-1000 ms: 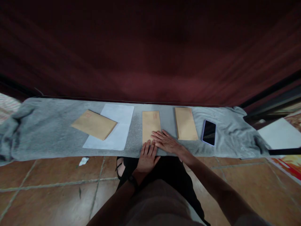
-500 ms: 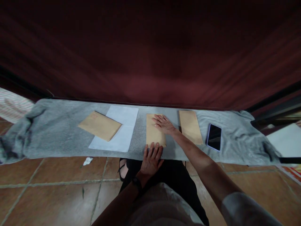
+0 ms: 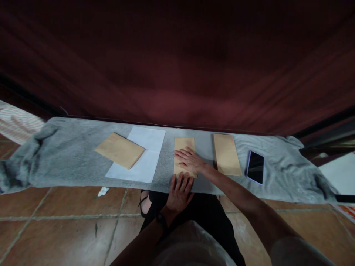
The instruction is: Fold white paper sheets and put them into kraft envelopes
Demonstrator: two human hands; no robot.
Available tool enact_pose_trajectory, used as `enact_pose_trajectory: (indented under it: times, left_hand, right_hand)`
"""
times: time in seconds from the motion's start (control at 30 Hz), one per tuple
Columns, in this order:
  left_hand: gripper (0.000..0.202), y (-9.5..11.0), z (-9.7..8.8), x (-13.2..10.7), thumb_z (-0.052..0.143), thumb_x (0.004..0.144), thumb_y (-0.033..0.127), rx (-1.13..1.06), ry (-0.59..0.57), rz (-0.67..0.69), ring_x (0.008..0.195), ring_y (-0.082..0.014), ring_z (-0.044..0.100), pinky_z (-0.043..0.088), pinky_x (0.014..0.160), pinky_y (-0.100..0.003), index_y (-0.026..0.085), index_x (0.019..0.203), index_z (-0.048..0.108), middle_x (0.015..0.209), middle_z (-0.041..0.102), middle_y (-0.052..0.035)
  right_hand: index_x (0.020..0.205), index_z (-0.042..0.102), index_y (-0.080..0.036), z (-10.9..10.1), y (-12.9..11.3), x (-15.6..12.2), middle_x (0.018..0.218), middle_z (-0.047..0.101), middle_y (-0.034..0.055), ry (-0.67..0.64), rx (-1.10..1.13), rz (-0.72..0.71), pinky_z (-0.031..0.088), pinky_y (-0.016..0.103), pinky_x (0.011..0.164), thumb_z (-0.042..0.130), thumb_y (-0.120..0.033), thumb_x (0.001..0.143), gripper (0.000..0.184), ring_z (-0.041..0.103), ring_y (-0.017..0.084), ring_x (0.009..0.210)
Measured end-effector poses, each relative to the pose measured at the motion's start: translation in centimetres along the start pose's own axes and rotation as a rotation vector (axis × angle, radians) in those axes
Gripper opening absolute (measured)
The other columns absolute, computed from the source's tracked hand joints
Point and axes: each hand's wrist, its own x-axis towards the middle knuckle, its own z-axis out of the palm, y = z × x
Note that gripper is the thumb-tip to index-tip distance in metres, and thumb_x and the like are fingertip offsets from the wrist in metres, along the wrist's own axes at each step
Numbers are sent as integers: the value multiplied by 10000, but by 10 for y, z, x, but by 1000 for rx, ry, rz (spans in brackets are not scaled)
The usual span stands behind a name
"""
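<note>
A brown paper envelope [image 3: 184,142] lies flat and upright on the grey cloth, straight in front of me. My right hand [image 3: 188,159] rests palm down across its middle with the fingers stretched out to the left. At the envelope's near end, my left hand [image 3: 179,192] lays its outstretched fingertips on the lower edge. Neither hand grips anything. To the right, beside my right forearm, is a stack of brown envelopes [image 3: 227,155]. On the left, more brown envelopes [image 3: 120,150] lie slanted, partly over a white sheet of paper [image 3: 149,147].
A phone [image 3: 255,167] in a pale purple case lies at the right of the grey cloth [image 3: 72,155], which covers a narrow bench. Behind it rises a dark red panel [image 3: 172,81]. A white scrap [image 3: 103,191] is on the tiled floor [image 3: 63,236].
My right hand has slid from the upper part of the envelope down toward its middle, nearer my left hand. My left hand keeps its place at the lower edge. The view has shifted slightly.
</note>
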Motion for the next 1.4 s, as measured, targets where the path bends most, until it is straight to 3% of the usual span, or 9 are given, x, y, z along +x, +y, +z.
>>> enact_pose_trajectory:
  times: [0.17, 0.43, 0.63, 0.77, 1.0, 1.2, 1.4]
  left_hand:
    - [689, 0, 1, 0, 511, 944, 543, 2, 0, -7, 1511, -347, 286, 159, 1236, -593, 239, 1551, 390, 1603, 403, -101]
    - [686, -1, -1, 0, 498, 947, 537, 19, -15, 10, 1526, -352, 247, 126, 1240, -600, 241, 1556, 383, 1615, 378, -102]
    - [683, -1, -2, 0, 472, 957, 546, 18, -15, 18, 1523, -352, 254, 127, 1238, -601, 236, 1558, 375, 1621, 369, -101]
    - [689, 0, -3, 1, 495, 946, 536, 4, -26, 5, 1514, -351, 278, 143, 1235, -600, 253, 1561, 368, 1618, 378, -92]
    - [666, 0, -1, 2, 537, 931, 529, -27, 4, 8, 1489, -374, 322, 157, 1228, -614, 222, 1517, 452, 1579, 437, -125]
    - [567, -2, 3, 0, 511, 947, 513, 24, -13, 38, 1499, -357, 307, 132, 1240, -616, 197, 1413, 572, 1503, 538, -118]
    - [674, -4, 1, -2, 520, 923, 442, 64, -98, 70, 1524, -376, 234, 114, 1242, -624, 157, 1527, 426, 1593, 411, -138]
  right_hand:
    - [1515, 417, -367, -5, 5, 6, 1619, 367, -58, -38, 13, -2, 165, 463, 1269, 477, -424, 1039, 483, 348, 191, 1486]
    - [1537, 398, -298, -1, 35, 41, 1639, 328, 13, 0, -24, 238, 127, 609, 1246, 407, -386, 1061, 484, 326, 259, 1498]
    - [1541, 400, -264, 2, 32, 41, 1651, 293, 50, 17, -44, 326, 160, 623, 1233, 387, -383, 1062, 493, 303, 293, 1509]
    - [1537, 409, -238, 5, 17, 28, 1646, 303, 78, 5, -46, 337, 193, 608, 1230, 388, -387, 1060, 500, 289, 300, 1516]
    - [1539, 399, -153, 5, -21, -12, 1644, 290, 135, 4, -4, 337, 235, 466, 1253, 388, -346, 1060, 516, 227, 237, 1540]
    - [1544, 381, -101, -2, -71, -55, 1629, 320, 139, 21, 29, 411, 265, 467, 1249, 308, -329, 1068, 533, 278, 240, 1524]
    - [1571, 314, -85, 6, -122, -101, 1611, 366, 134, 137, 44, 395, 299, 445, 1242, 328, -337, 1065, 566, 303, 224, 1514]
